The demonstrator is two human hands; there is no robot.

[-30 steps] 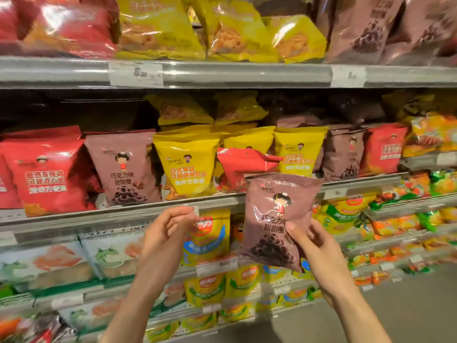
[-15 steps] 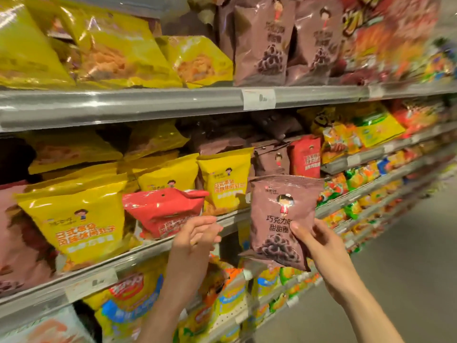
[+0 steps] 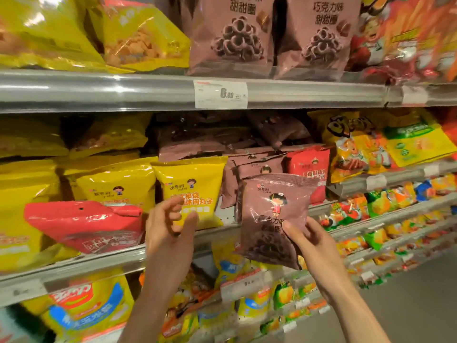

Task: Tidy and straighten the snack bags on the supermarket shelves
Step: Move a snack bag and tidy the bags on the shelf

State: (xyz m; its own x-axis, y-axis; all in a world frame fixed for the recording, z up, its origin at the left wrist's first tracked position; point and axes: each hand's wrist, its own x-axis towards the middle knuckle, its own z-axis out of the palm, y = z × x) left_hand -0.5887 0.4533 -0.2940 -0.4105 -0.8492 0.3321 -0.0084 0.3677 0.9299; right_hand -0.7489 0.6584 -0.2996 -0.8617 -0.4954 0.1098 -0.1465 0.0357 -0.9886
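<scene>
My right hand (image 3: pixel 312 243) grips a brown chocolate-ring snack bag (image 3: pixel 274 214) by its lower right side, holding it upright just in front of the middle shelf edge (image 3: pixel 99 261). Behind it stand matching brown bags (image 3: pixel 254 169) on that shelf. My left hand (image 3: pixel 168 226) hovers empty with fingers curled apart in front of a yellow snack bag (image 3: pixel 193 186). A red snack bag (image 3: pixel 84 224) lies tipped over among the yellow bags at left.
The upper shelf (image 3: pixel 123 91) carries large brown bags (image 3: pixel 232 35), yellow bags (image 3: pixel 138 38) and a price tag (image 3: pixel 220 94). A red bag (image 3: pixel 310 167) stands right of the brown ones. Lower shelves hold several yellow and mixed bags. The grey aisle floor (image 3: pixel 420 305) lies at right.
The view has shifted right and closer to the shelves. My right hand has carried the brown bag up toward the brown bags on the middle shelf. My left hand rose in front of the yellow bag.
</scene>
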